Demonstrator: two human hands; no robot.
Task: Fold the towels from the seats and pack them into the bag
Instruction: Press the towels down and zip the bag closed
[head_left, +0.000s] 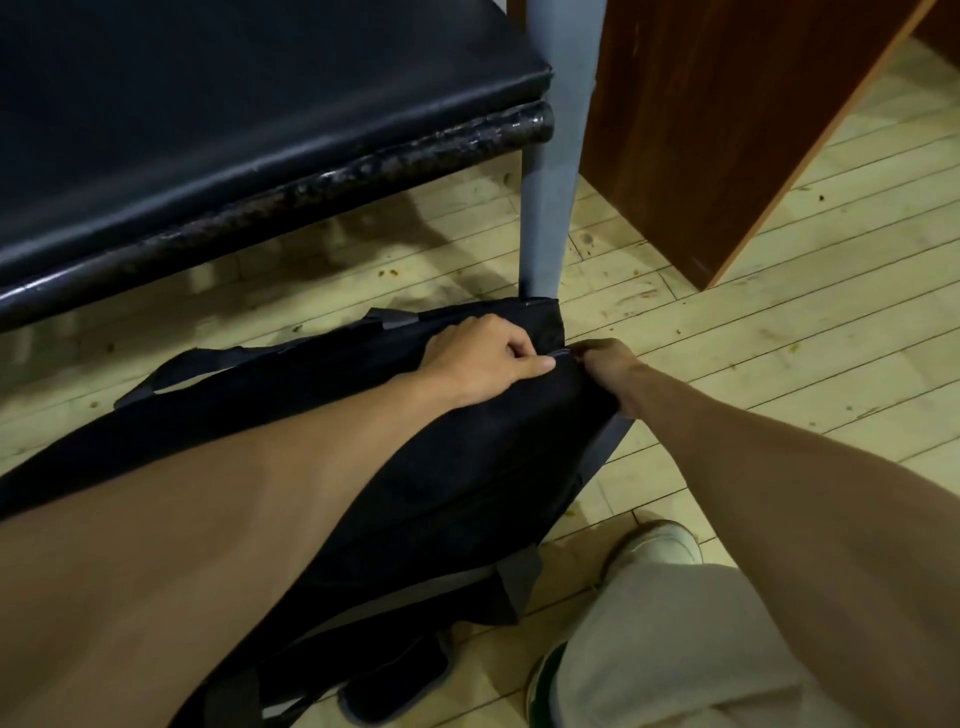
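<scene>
Pale wooden floorboards (727, 364) carry the black fabric bag (467, 467), lying beside the black padded seat (234, 130). My left hand (488, 358) pinches the bag's top edge; my right hand (608, 364) pinches what looks like the zip pull. No towels visible. I'd worry the zip snags if the fabric slackens.

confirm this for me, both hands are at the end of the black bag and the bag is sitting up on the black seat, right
Not quite. Both the left hand and the right hand are at the end of the black bag, but the head view shows the bag on the wooden floor in front of the black seat, not on it.
</scene>
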